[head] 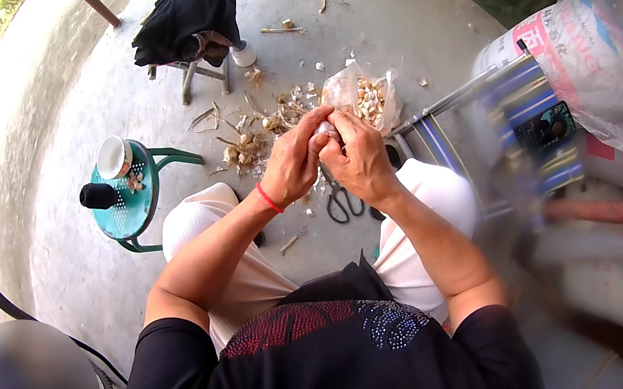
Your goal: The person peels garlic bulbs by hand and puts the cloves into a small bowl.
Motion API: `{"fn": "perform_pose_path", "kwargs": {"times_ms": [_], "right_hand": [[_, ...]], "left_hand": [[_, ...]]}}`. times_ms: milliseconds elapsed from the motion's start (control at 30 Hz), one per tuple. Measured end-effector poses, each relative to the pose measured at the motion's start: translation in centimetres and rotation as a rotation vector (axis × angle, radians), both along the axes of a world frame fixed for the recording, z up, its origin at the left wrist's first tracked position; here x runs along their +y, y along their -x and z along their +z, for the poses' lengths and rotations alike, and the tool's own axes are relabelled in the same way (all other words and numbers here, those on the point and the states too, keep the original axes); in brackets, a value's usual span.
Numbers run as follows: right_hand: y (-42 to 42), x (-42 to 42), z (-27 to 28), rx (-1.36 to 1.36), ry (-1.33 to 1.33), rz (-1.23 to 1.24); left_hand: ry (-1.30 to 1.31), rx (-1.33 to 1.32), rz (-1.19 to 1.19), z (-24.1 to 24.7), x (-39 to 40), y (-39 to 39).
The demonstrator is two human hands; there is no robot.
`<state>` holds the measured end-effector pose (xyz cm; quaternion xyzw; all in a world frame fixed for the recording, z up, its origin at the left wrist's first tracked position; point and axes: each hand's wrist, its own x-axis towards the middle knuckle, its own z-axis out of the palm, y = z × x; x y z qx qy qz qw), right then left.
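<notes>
My left hand (pixel 295 163) and my right hand (pixel 359 155) meet in front of me, both closed around a whitish-purple garlic bulb (pixel 326 129). The fingertips of both hands touch it, and the thumbs are on its near side. Just beyond them on the floor, a clear plastic bag (pixel 388 95) holds many garlic cloves (pixel 370 100). Dried garlic bulbs with roots and stalks (pixel 244 149) lie to the left of the hands. Below the hands, a pair of scissors (pixel 338 205) rests on the concrete, its blades partly hidden.
At left, a green round stool (pixel 150 207) carries a white bowl (pixel 113 157), a black object (pixel 98 196) and garlic pieces. Black cloth (pixel 186 16) covers a small stool ahead. A striped folding chair (pixel 525 94) holding a phone (pixel 546 127) and a large plastic sack (pixel 592 51) stand at right.
</notes>
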<state>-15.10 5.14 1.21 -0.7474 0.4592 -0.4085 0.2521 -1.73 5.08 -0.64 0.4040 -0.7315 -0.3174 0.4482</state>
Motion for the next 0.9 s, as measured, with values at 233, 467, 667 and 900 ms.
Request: {"fn": "perform_pose_path", "kwargs": {"times_ms": [233, 467, 667, 900], "right_hand": [[0.2, 0.0, 0.2, -0.210, -0.281, 0.003], [1.4, -1.0, 0.5, -0.760, -0.710, 0.091], [1.2, -0.8, -0.2, -0.927, -0.781, 0.092], [1.1, -1.1, 0.2, -1.035, -0.829, 0.135]], "left_hand": [[-0.192, 0.143, 0.098, 0.2, 0.2, 0.3], [-0.156, 0.242, 0.088, 0.8, -0.6, 1.4], [-0.222, 0.233, 0.083, 1.1, -0.7, 1.0], [-0.068, 0.208, 0.034, 1.4, -0.8, 0.8]]}}
